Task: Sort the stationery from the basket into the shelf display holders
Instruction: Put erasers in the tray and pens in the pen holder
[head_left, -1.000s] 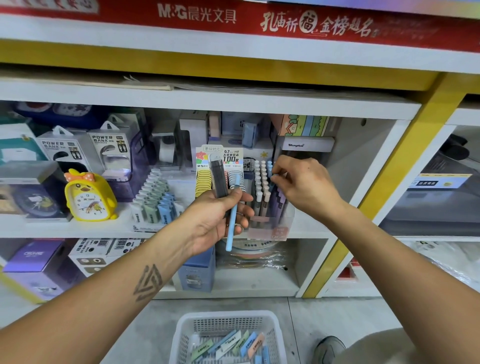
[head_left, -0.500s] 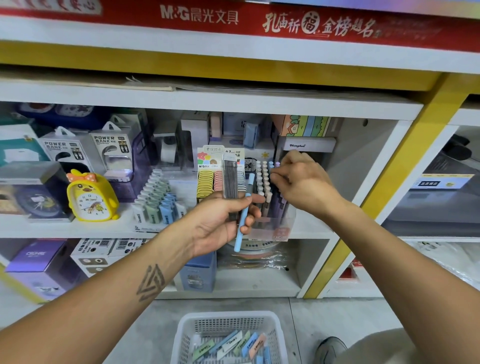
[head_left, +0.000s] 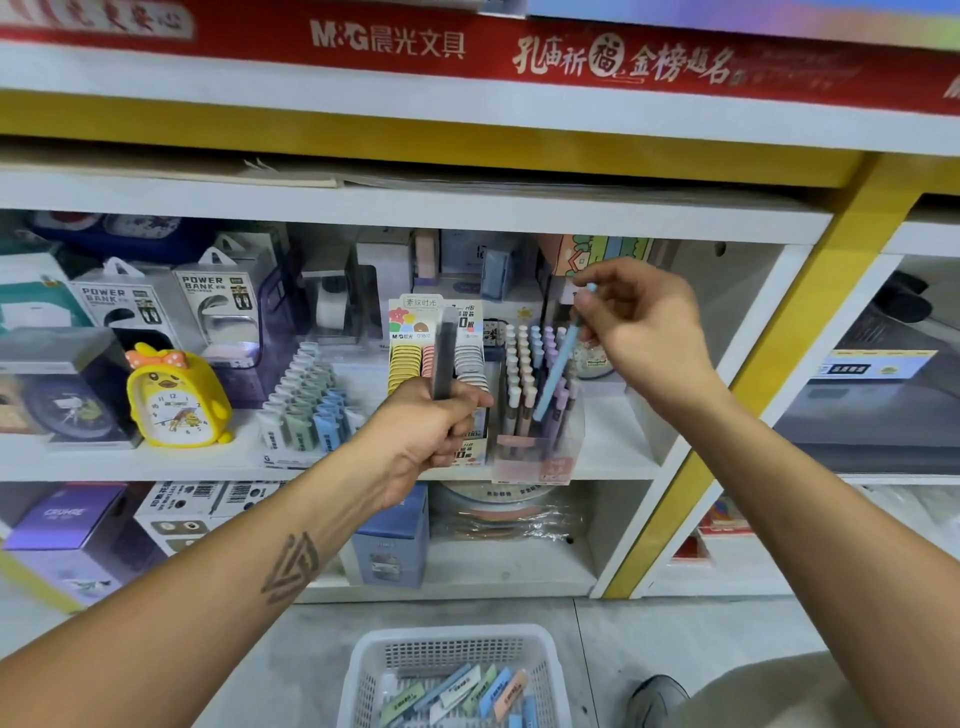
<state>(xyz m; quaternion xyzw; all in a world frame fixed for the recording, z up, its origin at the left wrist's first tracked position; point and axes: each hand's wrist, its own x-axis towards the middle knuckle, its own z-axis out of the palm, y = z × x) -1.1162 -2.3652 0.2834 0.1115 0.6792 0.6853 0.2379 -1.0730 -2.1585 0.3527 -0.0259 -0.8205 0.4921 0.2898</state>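
Note:
My right hand (head_left: 647, 327) pinches the top of a light blue pencil (head_left: 557, 366), which slants down over the clear pencil holder (head_left: 535, 452) on the middle shelf. That holder is packed with several pastel pencils standing upright. My left hand (head_left: 423, 434) grips a dark grey lead case (head_left: 443, 358), held upright in front of the lead-refill display (head_left: 470, 332). On the floor below stands the white basket (head_left: 363, 670) with several pastel erasers (head_left: 467, 691) inside.
Left of the holder on the same shelf sit an eraser display (head_left: 306, 400), a yellow duck clock (head_left: 174, 397) and power bank boxes (head_left: 218, 306). Boxes fill the lower shelf. A yellow post (head_left: 769, 358) bounds the bay on the right. My shoe (head_left: 657, 699) is beside the basket.
The blue pencil has passed from my left hand to my right, which lifted it up and to the right over the pencil holder. My left hand keeps only the grey case.

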